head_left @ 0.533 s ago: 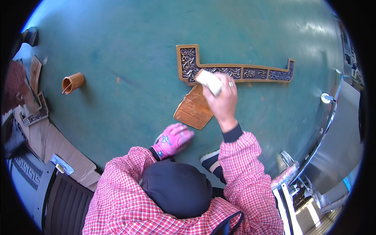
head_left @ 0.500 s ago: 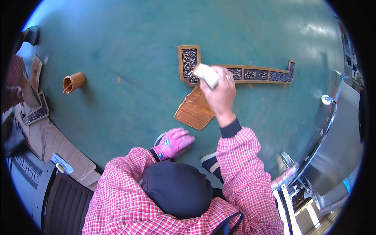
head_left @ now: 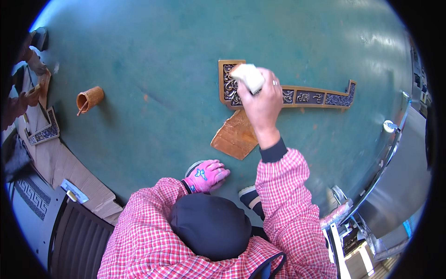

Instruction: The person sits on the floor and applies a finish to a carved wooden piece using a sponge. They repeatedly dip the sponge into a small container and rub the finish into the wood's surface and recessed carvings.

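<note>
A white sponge with a brown-stained edge is gripped in my bare right hand. It is at the upright left end of a long ornamental metal piece, with bronze-coloured borders and dark raised scrollwork. Whether the sponge touches the metal I cannot tell. My hand covers part of the piece. Just below the piece's left end lies a brown-coated scrap of cardboard, partly behind my wrist. My left hand, in a pink glove, rests low near my body, fingers stretched out and holding nothing visible.
On the green surface at left, a brown-smeared cup lies with a stick in it. Farther left, another person's hands are near a similar ornamental piece and cardboard sheets. Metal equipment stands at right.
My right hand has moved the sponge farther up the left end of the metal piece. The view has shifted slightly. At far left, the other person's hands have moved.
</note>
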{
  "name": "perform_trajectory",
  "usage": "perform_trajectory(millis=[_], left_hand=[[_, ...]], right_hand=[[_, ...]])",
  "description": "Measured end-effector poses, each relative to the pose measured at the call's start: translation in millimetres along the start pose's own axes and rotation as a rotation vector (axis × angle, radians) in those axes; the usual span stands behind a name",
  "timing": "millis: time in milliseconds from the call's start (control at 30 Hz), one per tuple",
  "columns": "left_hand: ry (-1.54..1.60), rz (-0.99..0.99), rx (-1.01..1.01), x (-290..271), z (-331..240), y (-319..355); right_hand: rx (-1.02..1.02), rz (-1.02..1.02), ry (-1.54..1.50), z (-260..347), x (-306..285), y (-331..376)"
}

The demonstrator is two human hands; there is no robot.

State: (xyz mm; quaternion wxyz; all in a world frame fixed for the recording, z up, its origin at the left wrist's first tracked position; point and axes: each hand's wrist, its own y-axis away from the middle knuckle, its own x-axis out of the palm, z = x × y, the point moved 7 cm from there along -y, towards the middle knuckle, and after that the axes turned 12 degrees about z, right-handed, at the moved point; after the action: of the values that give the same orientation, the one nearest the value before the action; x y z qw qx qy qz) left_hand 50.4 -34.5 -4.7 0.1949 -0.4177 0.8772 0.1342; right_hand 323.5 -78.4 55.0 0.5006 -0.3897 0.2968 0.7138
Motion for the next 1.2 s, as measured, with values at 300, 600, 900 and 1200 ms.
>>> perform_trajectory(millis=[300, 600, 900, 1200], left_hand=[[0.028, -0.007, 0.022, 4, 3, -1], [0.049, 0.094, 0.006, 7, 3, 0], [0.047, 0.032, 0.052, 3, 1, -3], [0.022, 0.015, -0.004, 6, 2, 3]], right_hand=[[0.046, 0.256, 0.080, -14, 10, 49], [0.010, 0.227, 0.109, -4, 29, 22], [0.050, 0.043, 0.040, -12, 11, -10], [0.025, 0.184, 0.141, -19, -6, 45]])
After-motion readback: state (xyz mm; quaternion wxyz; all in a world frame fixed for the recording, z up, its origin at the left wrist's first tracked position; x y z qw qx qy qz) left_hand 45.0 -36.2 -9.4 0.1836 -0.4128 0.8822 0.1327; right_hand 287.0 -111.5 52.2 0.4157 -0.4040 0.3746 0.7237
